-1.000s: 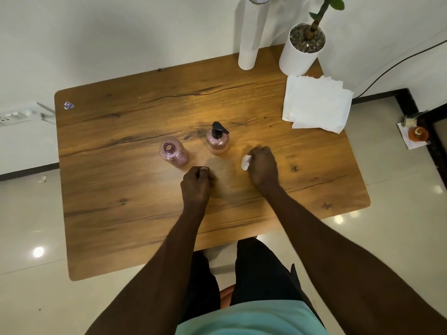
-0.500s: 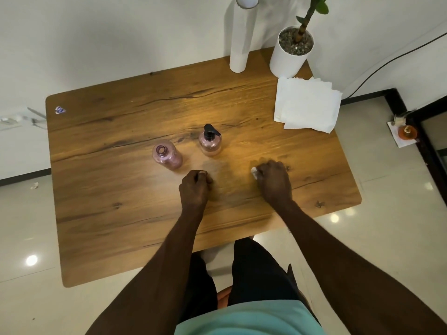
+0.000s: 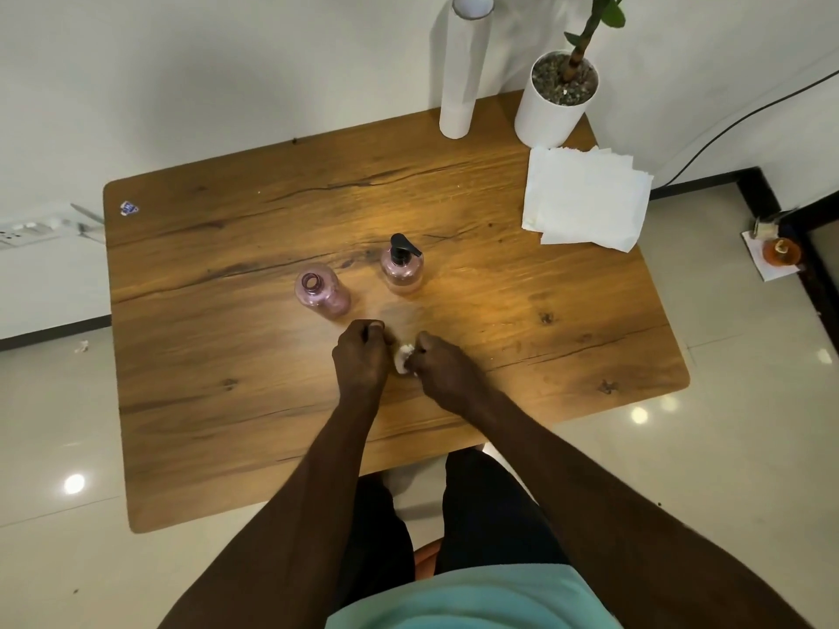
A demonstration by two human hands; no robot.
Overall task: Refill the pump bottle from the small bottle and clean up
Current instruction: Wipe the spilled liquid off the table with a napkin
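Observation:
The pink pump bottle (image 3: 402,271) with a black pump stands upright at the table's middle. To its left stands the small pink bottle (image 3: 320,292), its neck uncapped. In front of them, my right hand (image 3: 442,367) grips a crumpled white tissue (image 3: 403,356) and holds it against the wooden table (image 3: 218,401). My left hand (image 3: 361,356) is curled in a fist right beside the tissue, with a small round thing, seemingly the cap (image 3: 375,326), pinched at its fingertips.
A stack of white paper napkins (image 3: 585,202) lies at the table's back right. Behind it stand a white potted plant (image 3: 556,99) and a tall white roll (image 3: 463,70) against the wall. A small sticker (image 3: 129,208) sits at the back left corner.
My right hand has slid the tissue leftward across the table until it sits next to my left hand. The left hand and both bottles have stayed put.

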